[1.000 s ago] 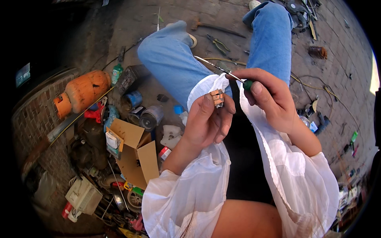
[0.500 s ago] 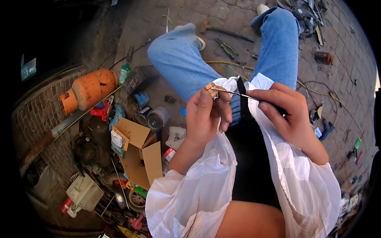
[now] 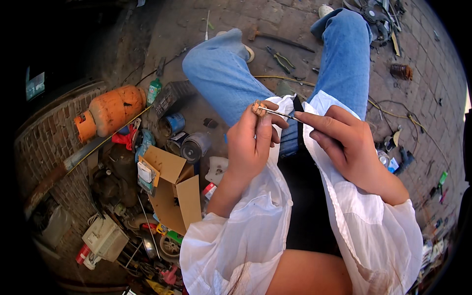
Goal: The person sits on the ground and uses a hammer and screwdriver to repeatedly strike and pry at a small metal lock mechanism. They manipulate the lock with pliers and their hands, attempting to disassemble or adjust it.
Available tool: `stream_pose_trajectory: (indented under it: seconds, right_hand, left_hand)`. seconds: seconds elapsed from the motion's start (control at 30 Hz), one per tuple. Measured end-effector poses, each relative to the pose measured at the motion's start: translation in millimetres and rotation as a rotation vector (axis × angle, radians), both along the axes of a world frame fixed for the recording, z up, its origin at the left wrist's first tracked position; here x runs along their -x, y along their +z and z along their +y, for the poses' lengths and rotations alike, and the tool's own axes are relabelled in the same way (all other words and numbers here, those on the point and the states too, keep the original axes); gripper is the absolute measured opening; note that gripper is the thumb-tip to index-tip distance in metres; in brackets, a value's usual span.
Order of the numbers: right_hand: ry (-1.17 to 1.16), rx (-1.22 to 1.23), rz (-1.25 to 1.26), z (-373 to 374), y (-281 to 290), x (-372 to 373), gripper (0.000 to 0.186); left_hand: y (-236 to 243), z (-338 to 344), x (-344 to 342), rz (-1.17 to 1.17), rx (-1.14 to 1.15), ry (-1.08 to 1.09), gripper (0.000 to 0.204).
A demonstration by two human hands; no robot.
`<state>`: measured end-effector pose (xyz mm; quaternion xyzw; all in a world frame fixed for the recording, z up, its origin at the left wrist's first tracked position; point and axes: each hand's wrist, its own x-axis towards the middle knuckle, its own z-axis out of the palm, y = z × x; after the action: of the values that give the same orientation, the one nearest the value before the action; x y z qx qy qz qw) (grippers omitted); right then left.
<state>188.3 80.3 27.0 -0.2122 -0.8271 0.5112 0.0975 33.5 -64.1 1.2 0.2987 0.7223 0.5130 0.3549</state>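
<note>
Coppery piece [image 3: 258, 108] is pinched in my left hand [image 3: 251, 141], and my right hand [image 3: 346, 138] is clamped on the thin rod [image 3: 281, 114] pointed at it, so light, steady pressure should avoid slipping.

Slim screwdriver [image 3: 283, 115] (tilted) against small coppery part [image 3: 257, 107].

Floor: grey-brown paving [image 3: 423, 69], rectangular blocks, joints plain at right, surface dusty and stained. Brickwork [image 3: 51, 142]: at left, small reddish-brown units in close courses, bent by the lens; whether wall or paving cannot be told. Long bar [image 3: 78, 158]: part rusty, part grey, slanting across the brickwork. Pale bluish panel [image 3: 35, 86]: upper left, in deep shadow, nature unclear. Light: soft over the paving; bright strip [image 3: 467, 101] at right edge.
</note>
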Motion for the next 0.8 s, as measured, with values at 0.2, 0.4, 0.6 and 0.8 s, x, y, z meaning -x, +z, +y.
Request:
stream_pose_trajectory:
  seconds: [0.2, 0.4, 0.6, 0.8]
  right_hand:
    - [-0.007, -0.175, -0.055, -11.4, -1.1, 1.6, 0.047]
    - [-0.057, -0.009, -0.048, -21.4, -9.6, 4.1, 0.044]
    - [-0.108, 0.324, 0.134, -23.9, -30.0, 13.6, 0.039]
    - [-0.041, 0.217, 0.285, -18.8, -29.2, 11.7, 0.042]
  left_hand:
    - [-2.0, 2.2, -1.3, 0.068, 0.046, 0.005, 0.018]
    - [-6.6, 7.4, -5.4, 0.241, 0.083, 0.037, 0.022]
    - [-4.4, 8.5, 6.6, 0.444, 0.14, -0.02, 0.015]
    - [13.1, 17.7, 16.6, 0.203, -0.304, -0.009, 0.066]
